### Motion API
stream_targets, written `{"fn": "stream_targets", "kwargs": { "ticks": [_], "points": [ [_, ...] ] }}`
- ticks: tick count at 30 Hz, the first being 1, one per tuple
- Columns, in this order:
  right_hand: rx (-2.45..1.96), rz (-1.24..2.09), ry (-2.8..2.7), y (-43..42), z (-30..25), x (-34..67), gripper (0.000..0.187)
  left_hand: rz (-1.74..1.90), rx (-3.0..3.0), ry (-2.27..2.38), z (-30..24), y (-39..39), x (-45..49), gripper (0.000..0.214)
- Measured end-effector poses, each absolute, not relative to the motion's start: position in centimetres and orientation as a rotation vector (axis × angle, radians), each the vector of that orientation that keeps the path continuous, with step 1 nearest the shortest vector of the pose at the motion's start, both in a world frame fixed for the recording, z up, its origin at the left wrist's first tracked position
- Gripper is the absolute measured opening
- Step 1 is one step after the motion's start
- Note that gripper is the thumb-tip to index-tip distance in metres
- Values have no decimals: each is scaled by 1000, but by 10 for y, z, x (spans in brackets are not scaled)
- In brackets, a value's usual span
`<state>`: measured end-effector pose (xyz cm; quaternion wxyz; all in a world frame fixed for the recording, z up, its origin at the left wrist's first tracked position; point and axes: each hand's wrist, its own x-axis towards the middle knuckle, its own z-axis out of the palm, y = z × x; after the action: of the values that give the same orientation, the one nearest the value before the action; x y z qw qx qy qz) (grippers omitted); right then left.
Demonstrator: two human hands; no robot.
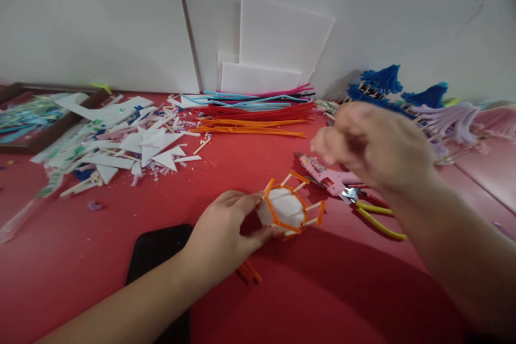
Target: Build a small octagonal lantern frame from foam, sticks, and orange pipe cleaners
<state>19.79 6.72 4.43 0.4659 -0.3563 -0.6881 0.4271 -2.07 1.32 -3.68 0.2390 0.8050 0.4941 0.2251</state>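
My left hand pinches a small craft piece, a white foam hexagon edged with orange pipe cleaner and short wooden sticks, just above the red table. My right hand hovers higher and to the right of it, blurred by motion, its fingers curled loosely; whether it holds anything does not show. Under my right hand lie a pink glue gun and yellow-handled pliers.
A bundle of coloured pipe cleaners lies at the back by white foam boards leaning on the wall. White foam scraps litter the left. Blue and lilac tassels sit far right. A black phone lies under my left forearm.
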Motion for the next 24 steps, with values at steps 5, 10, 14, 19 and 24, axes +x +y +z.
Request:
{"fn": "stream_targets", "kwargs": {
  "ticks": [5,10,14,19,24],
  "points": [
    [-880,1223,-1543,75,68,220,46,627,2183,1328,-36,13,-21,39],
    [-910,1211,-2138,73,67,214,34,631,2191,1319,-37,12,-23,36],
    [-1206,530,-2318,90,56,174,41,618,2240,1346,-36,14,-23,39],
    [-885,521,-2405,128,37,138,14,600,2222,1308,-33,15,-22,37],
    [-915,685,-2374,139,26,148,43,614,2200,1353,-36,14,-23,43]
  ]
}}
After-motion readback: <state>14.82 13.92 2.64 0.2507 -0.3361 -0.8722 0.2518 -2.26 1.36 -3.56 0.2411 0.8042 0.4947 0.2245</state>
